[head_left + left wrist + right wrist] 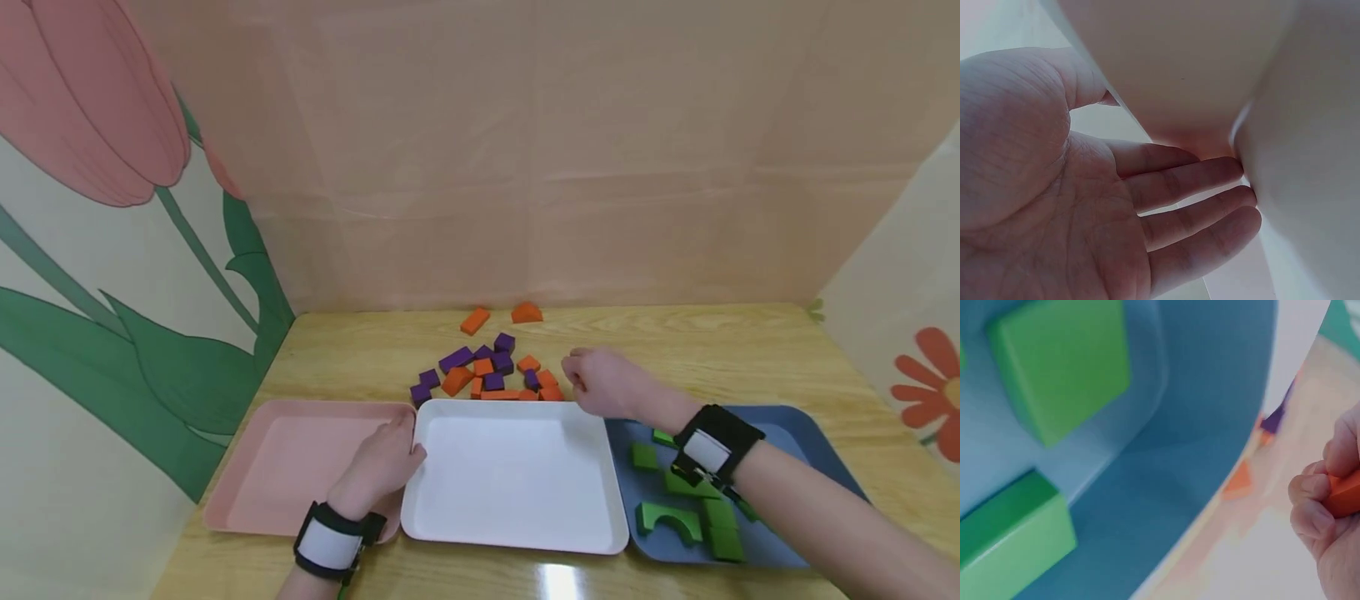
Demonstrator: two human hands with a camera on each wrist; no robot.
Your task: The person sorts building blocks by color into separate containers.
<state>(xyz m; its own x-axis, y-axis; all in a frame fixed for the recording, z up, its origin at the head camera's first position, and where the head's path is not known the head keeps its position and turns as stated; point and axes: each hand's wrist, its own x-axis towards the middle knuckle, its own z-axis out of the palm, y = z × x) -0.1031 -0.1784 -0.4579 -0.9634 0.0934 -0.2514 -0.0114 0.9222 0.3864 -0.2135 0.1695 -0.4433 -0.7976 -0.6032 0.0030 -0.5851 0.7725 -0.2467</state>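
My left hand (384,460) lies over the seam where the pink tray (225,500) meets the white tray (513,542). Its fingers are nearly straight in the left wrist view, with fingertips (1250,219) against a pale tray wall; the thumb's end is hidden behind another pale wall. Just beyond the white tray's far right corner, my right hand (611,383) grips an orange block (1345,495), mostly covered by the curled fingers. Beside that hand, orange blocks (528,363) and purple blocks (456,359) lie in a loose pile behind the white tray.
The blue tray (817,450) on the right holds several green blocks (669,522), partly under my right forearm. Two orange pieces, a rectangular block (475,321) and a rounded block (527,312), lie farther back near the wall. Printed flower sheets hang at both sides.
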